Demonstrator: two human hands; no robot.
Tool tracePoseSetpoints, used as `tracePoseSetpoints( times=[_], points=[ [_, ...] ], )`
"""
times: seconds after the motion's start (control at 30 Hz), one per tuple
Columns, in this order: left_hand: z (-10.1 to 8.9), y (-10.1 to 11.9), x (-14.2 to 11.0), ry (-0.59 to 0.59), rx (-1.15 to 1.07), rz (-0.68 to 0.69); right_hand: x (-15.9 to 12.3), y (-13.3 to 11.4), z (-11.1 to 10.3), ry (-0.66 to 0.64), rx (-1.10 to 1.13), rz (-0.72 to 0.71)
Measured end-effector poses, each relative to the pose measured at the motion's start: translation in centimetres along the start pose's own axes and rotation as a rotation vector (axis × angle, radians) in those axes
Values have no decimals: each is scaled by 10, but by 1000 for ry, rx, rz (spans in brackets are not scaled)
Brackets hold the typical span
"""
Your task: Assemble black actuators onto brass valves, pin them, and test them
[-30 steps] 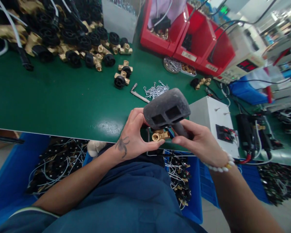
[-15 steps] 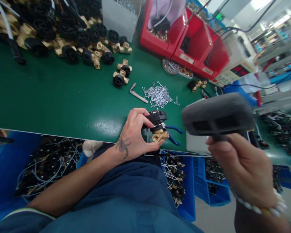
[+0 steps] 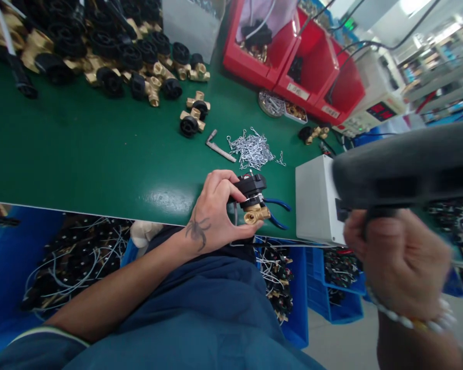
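Observation:
At the bench's near edge, my left hand (image 3: 216,210) is closed round a brass valve (image 3: 255,215) with a black actuator on top, thumb against the brass and fingers on the black part. Blue-handled pliers (image 3: 278,204) lie just right of the valve, their jaws hidden. My right hand (image 3: 405,262), raised at the right, grips a dark grey pistol-shaped tool (image 3: 405,159); it is blurred and its exact kind is unclear. Beyond the valve lie a pile of silver spring clips (image 3: 250,149) and a bent grey rod (image 3: 221,149).
Behind the tool stands a white box (image 3: 312,200). Red bins (image 3: 301,92) line the back, beside a device with a red display (image 3: 381,111). Brass valves with black caps (image 3: 152,91) crowd the back left. Blue crates (image 3: 7,277) holding wired parts stand below the bench edge.
My right hand and the grey tool have moved right and closer to the camera, uncovering more of the white box. My left hand and the valve have stayed nearly still.

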State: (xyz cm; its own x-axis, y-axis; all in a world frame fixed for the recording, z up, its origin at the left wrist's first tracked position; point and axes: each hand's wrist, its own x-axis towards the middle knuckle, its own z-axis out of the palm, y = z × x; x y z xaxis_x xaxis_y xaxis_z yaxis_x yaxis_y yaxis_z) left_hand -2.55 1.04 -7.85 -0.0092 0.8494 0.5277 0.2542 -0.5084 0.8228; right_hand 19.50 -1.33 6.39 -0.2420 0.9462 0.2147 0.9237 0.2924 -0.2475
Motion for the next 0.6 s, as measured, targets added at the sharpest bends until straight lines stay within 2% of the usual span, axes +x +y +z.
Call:
tracePoseSetpoints(
  times=[0.07, 0.13, 0.17, 0.27, 0.3, 0.33, 0.43, 0.47, 0.53, 0.6],
  points=[
    [0, 0, 0, 0, 1, 4, 5, -4, 4, -155, -68, -119],
    [1, 0, 0, 5, -2, 3, 9, -7, 2, -223, -126, -180],
    [1, -1, 0, 8, -3, 3, 9, -7, 0, -188, -146, -174],
    [2, -1, 0, 12, -3, 7, 6, -6, -4, 61, -168, -107],
    [2, -2, 0, 12, -2, 7, 4, -6, -2, 91, -170, -107],
    [2, -2, 0, 12, 0, 7, 4, -6, 0, 74, -171, -124],
    [1, -1, 0, 12, 6, -1, 5, -8, 7, -157, -167, -201],
    [1, -1, 0, 11, 7, -3, 6, -8, 6, -198, -162, -197],
    [1, -1, 0, 9, 9, -8, 6, -8, 2, -142, -135, -136],
    [1, 0, 1, 3, 11, -8, 5, -7, -2, -1, -100, -47]
  ],
)
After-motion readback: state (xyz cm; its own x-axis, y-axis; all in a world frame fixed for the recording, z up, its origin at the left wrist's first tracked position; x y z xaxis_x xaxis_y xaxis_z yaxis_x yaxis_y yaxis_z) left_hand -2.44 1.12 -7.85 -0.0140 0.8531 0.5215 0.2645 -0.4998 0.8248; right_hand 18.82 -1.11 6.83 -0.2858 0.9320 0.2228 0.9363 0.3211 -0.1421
